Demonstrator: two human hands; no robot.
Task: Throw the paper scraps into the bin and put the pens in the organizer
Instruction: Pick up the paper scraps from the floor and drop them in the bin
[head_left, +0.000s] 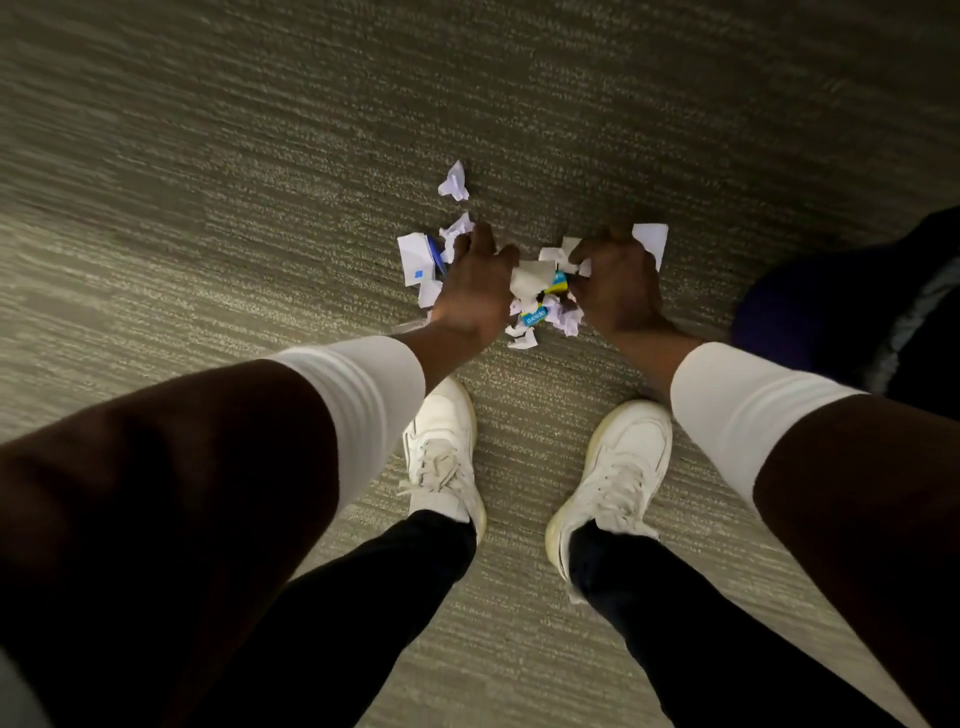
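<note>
Gathering paper scraps off the carpet, both hands down at the pile.

The left hand and right hand close their fingers on the paper scraps: torn, crumpled white pieces, some printed blue and yellow. Best to sweep strays inward first, like the lone scrap lying beyond.

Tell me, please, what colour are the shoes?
White, with pale laces: shoes, seen in the head view.

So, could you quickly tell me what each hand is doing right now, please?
Left hand: closed around paper scraps on the carpet.
Right hand: closed on the same scraps.
</note>
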